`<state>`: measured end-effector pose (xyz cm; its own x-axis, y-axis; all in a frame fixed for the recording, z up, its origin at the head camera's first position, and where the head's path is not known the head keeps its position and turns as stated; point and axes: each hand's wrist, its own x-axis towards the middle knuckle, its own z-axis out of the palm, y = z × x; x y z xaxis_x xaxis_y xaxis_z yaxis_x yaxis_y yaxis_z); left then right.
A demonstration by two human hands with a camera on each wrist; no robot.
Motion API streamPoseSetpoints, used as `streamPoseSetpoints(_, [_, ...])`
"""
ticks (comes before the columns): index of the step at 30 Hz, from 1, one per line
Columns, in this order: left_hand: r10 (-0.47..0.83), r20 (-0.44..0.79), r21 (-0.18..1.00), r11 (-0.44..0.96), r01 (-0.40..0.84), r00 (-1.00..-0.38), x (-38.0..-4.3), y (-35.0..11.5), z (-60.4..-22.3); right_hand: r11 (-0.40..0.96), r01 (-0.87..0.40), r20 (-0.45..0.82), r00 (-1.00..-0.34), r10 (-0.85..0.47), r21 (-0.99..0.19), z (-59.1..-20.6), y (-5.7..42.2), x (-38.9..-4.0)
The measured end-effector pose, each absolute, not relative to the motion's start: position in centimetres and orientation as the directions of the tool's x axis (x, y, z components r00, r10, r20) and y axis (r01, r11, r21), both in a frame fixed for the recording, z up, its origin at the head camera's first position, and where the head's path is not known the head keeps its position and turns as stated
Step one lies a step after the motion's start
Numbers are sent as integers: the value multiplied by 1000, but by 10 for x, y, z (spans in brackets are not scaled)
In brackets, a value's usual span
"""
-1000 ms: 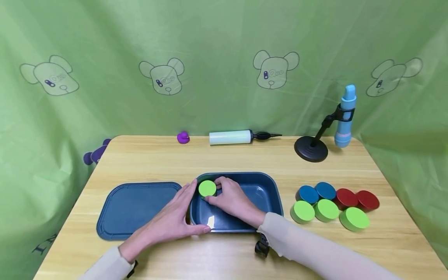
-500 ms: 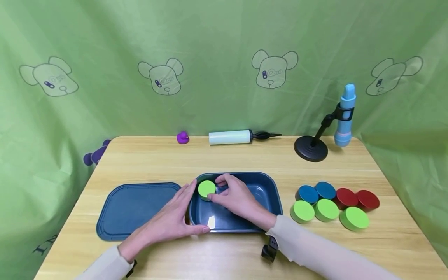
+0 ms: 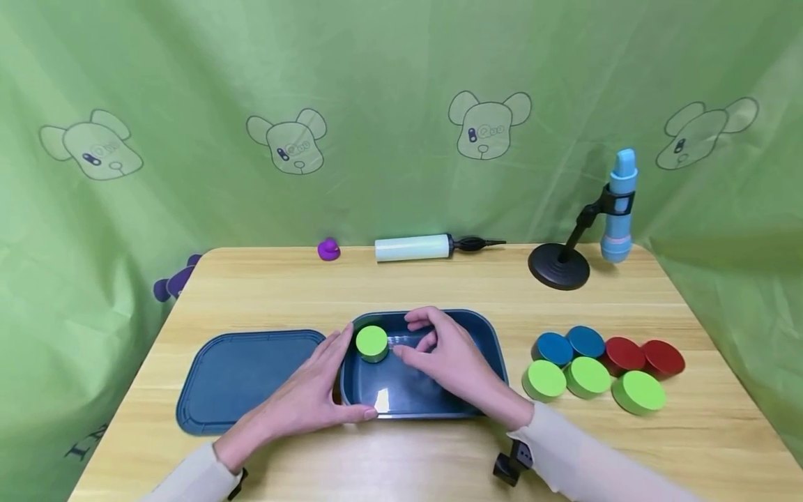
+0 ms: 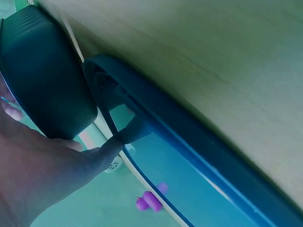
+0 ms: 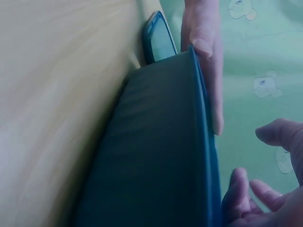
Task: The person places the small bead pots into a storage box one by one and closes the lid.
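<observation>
A rectangular dark blue box [image 3: 417,394] stands open at the front middle of the table, with a single green round block [image 3: 372,341] in its back left corner. My left hand [image 3: 301,397] rests against the box's left side, fingers straight and thumb stretched along the front corner. Over the inside of the box, my right hand [image 3: 454,359] holds nothing; its thumb and fingers are spread apart, a short gap to the right of the green block. The right wrist view shows the box's outer wall [image 5: 147,142], which hides the block, and the right hand's fingers above the rim.
Left of the box lies a flat blue lid [image 3: 251,380]. At right sit green blocks [image 3: 587,377], blue blocks [image 3: 553,348] and red blocks [image 3: 624,354]. Along the back are a purple duck [image 3: 329,249], a white hand pump [image 3: 413,247] and a blue microphone [image 3: 618,216] on a stand [image 3: 559,265].
My right hand has let go of the green block and drawn back to the right, its fingers parting. The block stays in the corner, and my left hand keeps its place.
</observation>
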<state>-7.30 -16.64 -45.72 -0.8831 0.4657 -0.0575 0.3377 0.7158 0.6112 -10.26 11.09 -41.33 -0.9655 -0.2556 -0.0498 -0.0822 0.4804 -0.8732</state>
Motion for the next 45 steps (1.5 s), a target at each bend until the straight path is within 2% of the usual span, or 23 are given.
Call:
streamPoseSetpoints(8, [453,-51,600,727,335,-890,-70,-168,-458,465,-156,41,-968,-247,-872,-403,140,-93])
streamPoseSetpoints(23, [475,-35,593,718,364,-879,-73,-166,-459,507,-117,60,-990,-127,-854,-379,209,-80])
streamPoseSetpoints(29, [473,-49,597,720,354,-880,-73,-168,-458,517,-156,127,-988,-93,-842,-379,235,-74])
streamPoseSetpoints(45, [466,-45,600,720,349,-884,-73,-166,-460,576,-69,128,-990,61,-815,-395,301,-47])
